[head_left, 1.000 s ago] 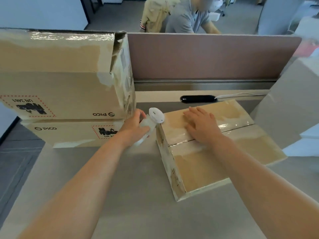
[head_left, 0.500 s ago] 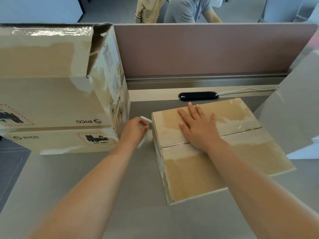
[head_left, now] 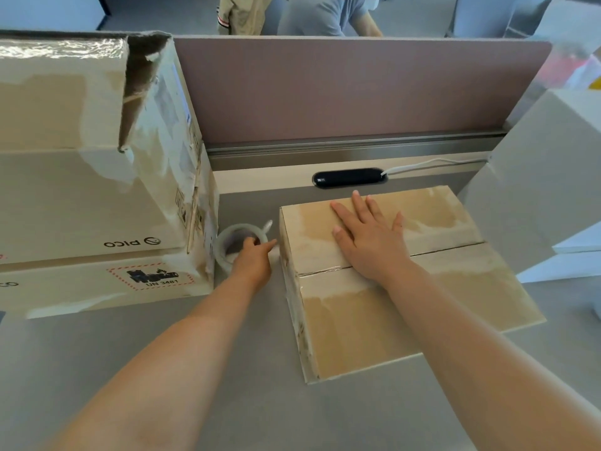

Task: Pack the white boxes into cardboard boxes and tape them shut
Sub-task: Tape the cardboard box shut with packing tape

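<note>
A closed cardboard box (head_left: 422,307) lies on the grey desk, its top flaps meeting at a seam covered with clear tape. My right hand (head_left: 367,236) presses flat on the far flap, fingers straight. Just left of that box a roll of clear tape (head_left: 227,245) lies flat on the desk, with a strip running from it to the box's left side. My left hand (head_left: 253,258) holds the roll, fingers hooked inside its core. No white box shows inside the cardboard box.
Two stacked PICO cardboard boxes (head_left: 97,190) stand at the left, touching the tape roll. A brown partition (head_left: 357,89) and a black cable slot (head_left: 349,178) lie behind. Large white boxes (head_left: 553,190) stand at the right. A person sits beyond the partition.
My left hand has brought the tape roll down from the box's top left edge to the desk beside it. My right hand stayed flat on the box top.
</note>
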